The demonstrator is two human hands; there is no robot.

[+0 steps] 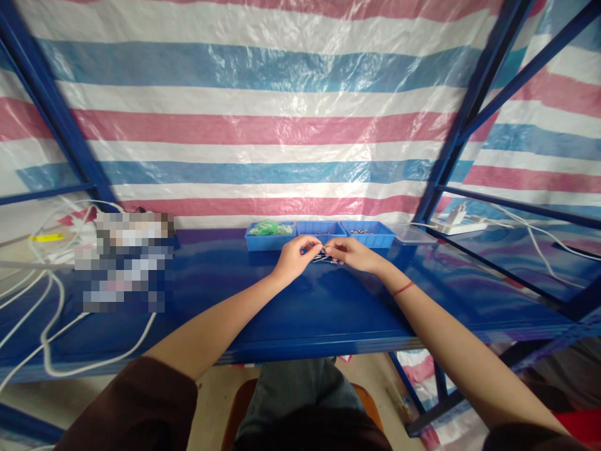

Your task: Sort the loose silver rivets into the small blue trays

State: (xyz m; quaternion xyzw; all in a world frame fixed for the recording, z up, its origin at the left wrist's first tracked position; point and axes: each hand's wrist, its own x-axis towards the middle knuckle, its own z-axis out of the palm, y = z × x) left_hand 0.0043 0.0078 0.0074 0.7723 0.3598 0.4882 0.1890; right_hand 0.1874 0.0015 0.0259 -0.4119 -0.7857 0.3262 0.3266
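Over the blue table, my left hand point(300, 255) and my right hand point(346, 253) meet fingertip to fingertip. Both are closed in a pinch around a tiny dark piece point(323, 249), too small to name. Under the fingers lie several thin metal rods point(323, 258) on the tabletop. Just behind my hands stand three blue bins in a row. The left bin point(251, 242) holds green plastic packets point(267, 228). My fingers partly cover the middle bin point(323, 227), which has small bits inside. Small metal parts point(364, 232) lie in the right bin point(379, 242).
A clear plastic lid point(416, 235) lies right of the bins. Farther right sits a white power strip point(457, 224) with cables. White cables point(59, 300) loop over the table's left end, beside a pixelated patch. Blue metal posts point(462, 125) and a striped plastic sheet point(263, 125) stand behind.
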